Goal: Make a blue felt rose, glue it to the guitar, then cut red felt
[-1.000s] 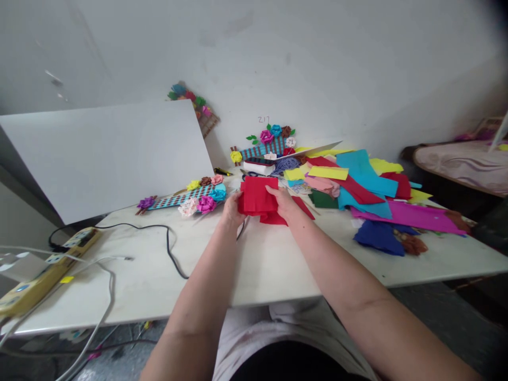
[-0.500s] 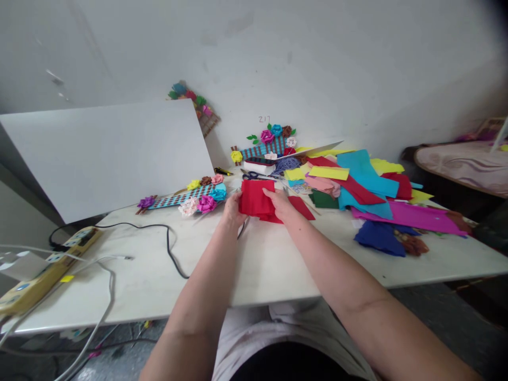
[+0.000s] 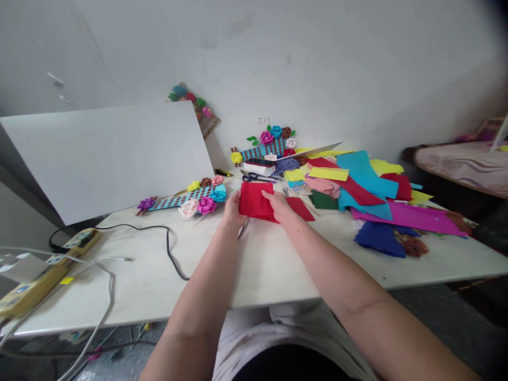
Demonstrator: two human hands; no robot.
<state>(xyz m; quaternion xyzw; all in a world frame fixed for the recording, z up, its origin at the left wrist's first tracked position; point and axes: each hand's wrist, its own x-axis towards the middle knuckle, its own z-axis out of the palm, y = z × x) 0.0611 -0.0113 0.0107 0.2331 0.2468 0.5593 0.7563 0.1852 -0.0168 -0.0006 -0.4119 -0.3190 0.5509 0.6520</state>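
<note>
Directly between left grip [image 3: 234, 210] and right grip [image 3: 277, 205]: red sheets [image 3: 254, 200], held both sides.

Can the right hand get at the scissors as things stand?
Probably yes, but only by letting go: the right hand holds the red sheet together with the left hand. The scissors lie just beyond the sheet, their handles uncovered.
</note>
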